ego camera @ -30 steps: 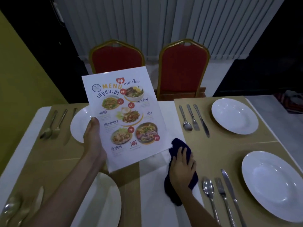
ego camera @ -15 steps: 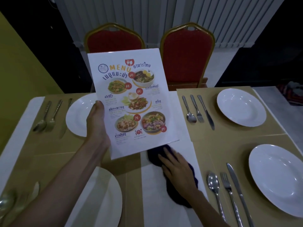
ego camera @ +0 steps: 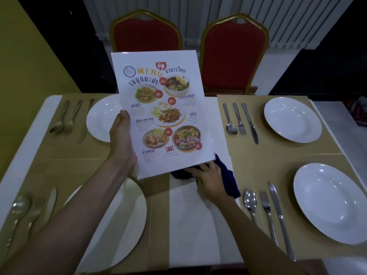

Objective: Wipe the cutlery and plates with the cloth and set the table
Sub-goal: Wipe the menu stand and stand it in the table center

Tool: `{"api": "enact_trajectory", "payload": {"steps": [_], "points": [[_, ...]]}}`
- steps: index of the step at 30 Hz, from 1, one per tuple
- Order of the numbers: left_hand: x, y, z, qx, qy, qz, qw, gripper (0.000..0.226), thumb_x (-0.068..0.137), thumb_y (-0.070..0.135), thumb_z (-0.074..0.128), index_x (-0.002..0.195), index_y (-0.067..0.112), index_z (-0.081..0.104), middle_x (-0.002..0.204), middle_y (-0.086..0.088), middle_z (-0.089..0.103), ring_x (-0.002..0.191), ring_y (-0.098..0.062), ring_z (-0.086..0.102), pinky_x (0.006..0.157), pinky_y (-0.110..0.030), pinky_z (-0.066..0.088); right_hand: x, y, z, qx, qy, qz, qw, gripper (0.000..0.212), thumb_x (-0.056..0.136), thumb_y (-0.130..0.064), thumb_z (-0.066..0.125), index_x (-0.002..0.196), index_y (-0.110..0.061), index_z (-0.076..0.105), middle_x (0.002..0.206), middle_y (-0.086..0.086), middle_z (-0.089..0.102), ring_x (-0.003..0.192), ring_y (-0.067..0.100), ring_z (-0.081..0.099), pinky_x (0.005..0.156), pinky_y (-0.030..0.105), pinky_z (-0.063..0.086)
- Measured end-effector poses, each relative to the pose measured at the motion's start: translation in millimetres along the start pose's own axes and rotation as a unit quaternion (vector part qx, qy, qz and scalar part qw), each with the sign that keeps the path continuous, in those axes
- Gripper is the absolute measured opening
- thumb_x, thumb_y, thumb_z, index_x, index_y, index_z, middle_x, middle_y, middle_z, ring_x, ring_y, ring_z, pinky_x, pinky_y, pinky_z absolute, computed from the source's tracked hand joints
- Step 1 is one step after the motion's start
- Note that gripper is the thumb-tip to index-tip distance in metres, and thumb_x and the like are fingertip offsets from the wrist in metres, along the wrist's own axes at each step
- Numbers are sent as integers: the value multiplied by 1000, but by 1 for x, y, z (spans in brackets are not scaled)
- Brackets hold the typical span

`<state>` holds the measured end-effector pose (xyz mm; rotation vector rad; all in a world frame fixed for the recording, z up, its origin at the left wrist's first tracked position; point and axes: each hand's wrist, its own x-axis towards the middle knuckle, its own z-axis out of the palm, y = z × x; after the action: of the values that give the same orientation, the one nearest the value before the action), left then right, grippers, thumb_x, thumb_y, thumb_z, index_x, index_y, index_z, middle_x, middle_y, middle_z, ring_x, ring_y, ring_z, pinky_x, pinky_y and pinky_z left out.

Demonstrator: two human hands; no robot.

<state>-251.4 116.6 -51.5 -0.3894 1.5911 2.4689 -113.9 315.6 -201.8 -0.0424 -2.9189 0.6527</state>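
Table (ego camera: 12,155) reads as laid for four: tan placemats (ego camera: 278,155), and on them the white plates: far right plate (ego camera: 293,120), near right plate (ego camera: 330,203), far left plate (ego camera: 101,118) and near left plate (ego camera: 123,221). A spoon, fork and knife are lined up beside each, so my guess is the setting is near done.

You hold the menu (ego camera: 164,108) up off the table, tilted toward you, likely to free the white centre strip (ego camera: 190,225) for wiping.

The dark blue cloth (ego camera: 228,181) lies on that strip, just below the menu's lower corner and well apart from your left hand (ego camera: 121,135). The near right spoon (ego camera: 250,201) sits just beside it.

Left hand grips the menu's edge with the thumb on the front. The fingers are behind it, hidden.

Right hand (ego camera: 210,179) lies flat on the cloth with fingers spread, pressing rather than clutching. The menu partly covers the fingertips.
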Motion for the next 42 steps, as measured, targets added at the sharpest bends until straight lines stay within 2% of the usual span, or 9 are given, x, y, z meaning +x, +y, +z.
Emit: {"api": "enact_trajectory", "payload": {"steps": [9, 15, 17, 20, 25, 28, 31, 35, 42], "points": [[-38, -7, 5, 24, -6, -8, 1000, 42, 103, 39, 43, 131, 12, 58, 123, -11, 69, 112, -34, 66, 97, -58, 50, -119, -26, -1, 53, -70, -50, 995, 38, 87, -21, 67, 118, -43, 67, 133, -13, 60, 121, 16, 46, 97, 41, 38], [-57, -18, 7, 56, -12, -13, 998, 32, 102, 39, 45, 116, 18, 65, 107, -3, 76, 98, -27, 72, 78, -43, 58, -159, -40, -26, 124, -152, -38, 980, 38, 94, -38, 50, 130, -46, 58, 145, -20, 45, 137, 1, 29, 113, 41, 27], [-60, -20, 8, 63, -16, -13, 998, 30, 103, 38, 45, 112, 18, 65, 106, -4, 76, 94, -25, 73, 74, -41, 60, -150, -45, -47, 224, -76, 36, 971, 45, 91, -30, 51, 134, -37, 55, 142, -16, 50, 135, 1, 37, 113, 43, 32], [-59, -22, 11, 65, -27, -6, 997, 28, 103, 36, 44, 110, 18, 63, 109, -6, 75, 95, -26, 73, 68, -38, 61, -103, -36, -92, 266, 166, 232, 921, 45, 91, -17, 48, 135, -27, 48, 130, -10, 57, 121, 10, 53, 102, 45, 47], [-57, -28, 29, 80, -103, 4, 991, 27, 105, 33, 41, 112, 15, 58, 121, -11, 70, 109, -33, 68, 88, -52, 56, -12, -11, -159, 292, 1, 249, 924, 61, 88, -23, 70, 139, -30, 37, 102, -5, 66, 92, 14, 65, 76, 31, 54], [-47, -28, 41, 134, -133, 42, 981, 25, 105, 31, 40, 112, 13, 56, 110, -2, 73, 99, -18, 72, 77, -38, 61, 10, 3, -166, 241, 29, 255, 936, 43, 87, -11, 70, 123, -20, 47, 98, 3, 68, 88, 20, 66, 78, 48, 58], [-31, -28, 50, 183, -149, 59, 970, 25, 106, 28, 39, 115, 11, 55, 104, 5, 71, 87, -2, 71, 65, -22, 58, 21, 14, -158, 222, 65, 258, 938, 35, 88, -7, 68, 115, -16, 48, 99, 8, 68, 87, 23, 65, 77, 49, 57], [-17, -43, 54, 175, -153, 38, 972, 24, 106, 23, 39, 116, 7, 54, 106, 0, 69, 86, -6, 71, 76, -34, 61, 30, 26, -136, 196, 93, 259, 941, 36, 90, -3, 63, 119, -12, 46, 97, 12, 67, 84, 28, 64, 76, 49, 56], [-4, -77, 40, 163, -131, 21, 978, 21, 106, 22, 39, 112, 9, 54, 106, 1, 71, 92, -9, 72, 76, -34, 61, 36, 43, -101, 226, 88, 283, 928, 45, 93, -2, 58, 132, -18, 43, 95, 14, 66, 84, 28, 64, 75, 41, 56]]}}
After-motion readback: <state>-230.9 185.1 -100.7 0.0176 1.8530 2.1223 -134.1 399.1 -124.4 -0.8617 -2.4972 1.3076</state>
